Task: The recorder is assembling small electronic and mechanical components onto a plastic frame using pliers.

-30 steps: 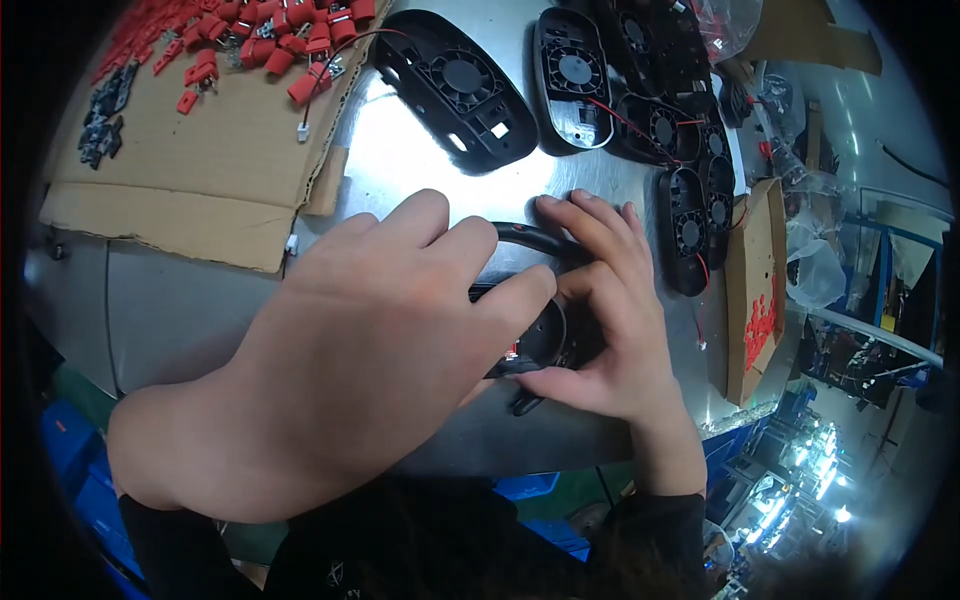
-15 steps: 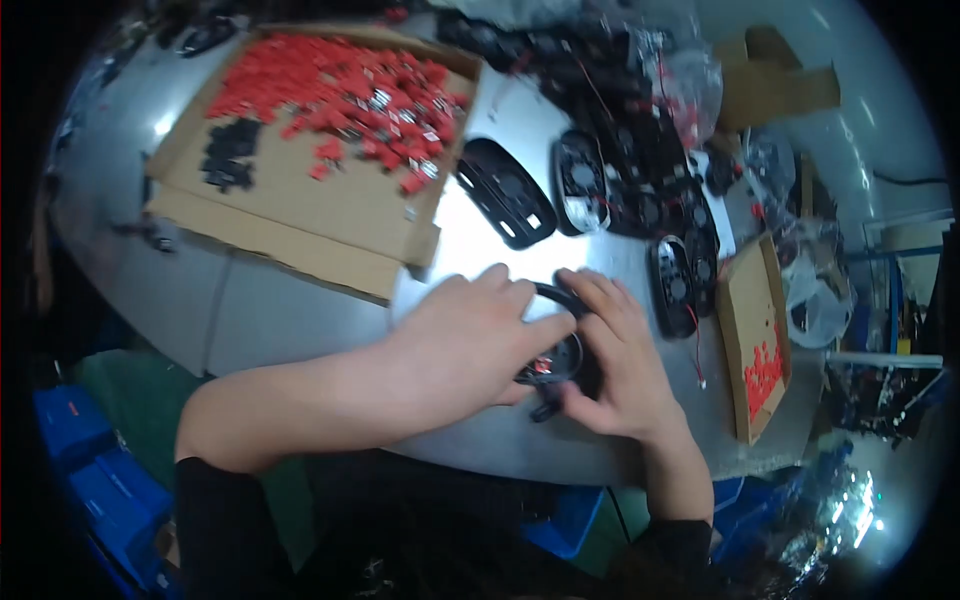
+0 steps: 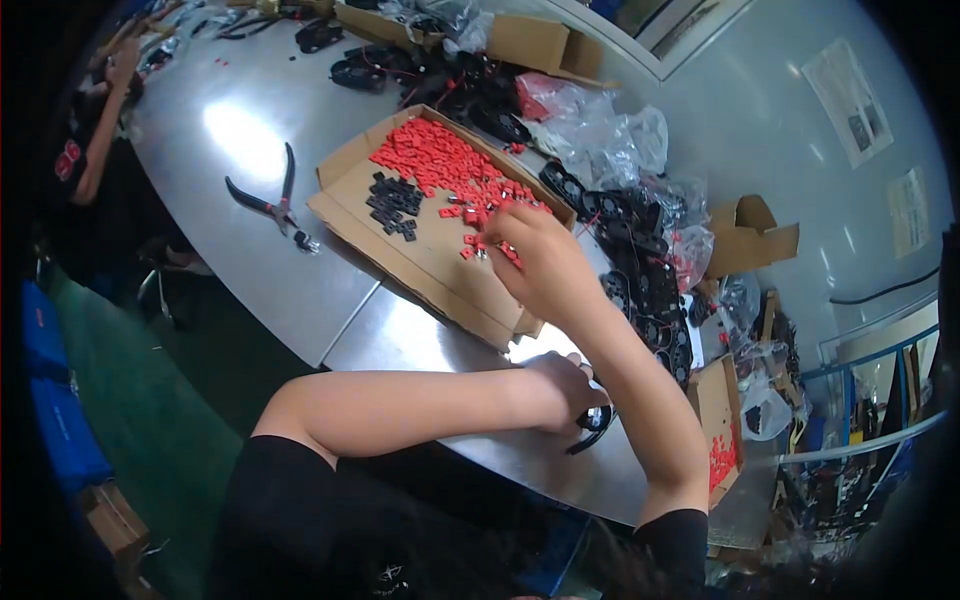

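Note:
My left hand (image 3: 562, 392) is closed on a black plastic housing (image 3: 597, 418) at the table's near edge. The fingers and my right forearm hide much of the housing, and a thin black strip sticks out of it. My right hand (image 3: 535, 250) is over the shallow cardboard tray (image 3: 440, 272), fingertips drawn together among the small red pieces (image 3: 425, 150), some with shiny metal bits. What the fingertips pinch, if anything, is hidden. Small black pieces (image 3: 392, 202) lie grouped in the tray, left of the red ones.
Black-handled pliers (image 3: 272, 208) lie left of the tray. Black housings with wires (image 3: 640, 240) and clear plastic bags (image 3: 625, 140) are heaped behind and to the right. Another box with red pieces (image 3: 722, 460) stands at right. Another person's arm (image 3: 105, 120) shows at far left.
My right hand has left the housing and moved up and left to the red pieces in the tray. My left hand still holds the housing. The view has turned, bringing pliers into sight.

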{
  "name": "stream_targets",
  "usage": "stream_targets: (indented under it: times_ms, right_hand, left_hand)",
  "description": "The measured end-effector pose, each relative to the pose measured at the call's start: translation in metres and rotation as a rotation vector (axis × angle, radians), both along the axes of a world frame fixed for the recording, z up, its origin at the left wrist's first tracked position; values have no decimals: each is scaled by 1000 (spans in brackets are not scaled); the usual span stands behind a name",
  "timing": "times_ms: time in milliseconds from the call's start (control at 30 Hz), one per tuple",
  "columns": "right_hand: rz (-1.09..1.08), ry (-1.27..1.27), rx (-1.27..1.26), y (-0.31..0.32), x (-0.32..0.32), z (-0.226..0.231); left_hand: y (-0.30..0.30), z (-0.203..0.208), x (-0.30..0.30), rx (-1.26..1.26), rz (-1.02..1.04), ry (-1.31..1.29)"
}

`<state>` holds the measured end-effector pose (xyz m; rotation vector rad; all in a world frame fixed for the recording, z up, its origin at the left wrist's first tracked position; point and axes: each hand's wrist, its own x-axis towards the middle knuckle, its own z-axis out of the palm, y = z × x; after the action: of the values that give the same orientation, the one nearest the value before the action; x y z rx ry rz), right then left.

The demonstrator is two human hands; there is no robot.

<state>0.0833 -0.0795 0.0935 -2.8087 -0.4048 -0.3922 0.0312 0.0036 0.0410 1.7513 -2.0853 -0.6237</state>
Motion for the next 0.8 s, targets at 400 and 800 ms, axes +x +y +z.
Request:
stream_targets:
  times_ms: [400,800]
  right_hand:
    - [-9,19,-237,13,56,-13]
    - [-1033,265,311,-87,-291,-40]
  left_hand:
    - [-4,10,-1,168,-33,-36]
    - [0,-11,4,-99,-3,-94]
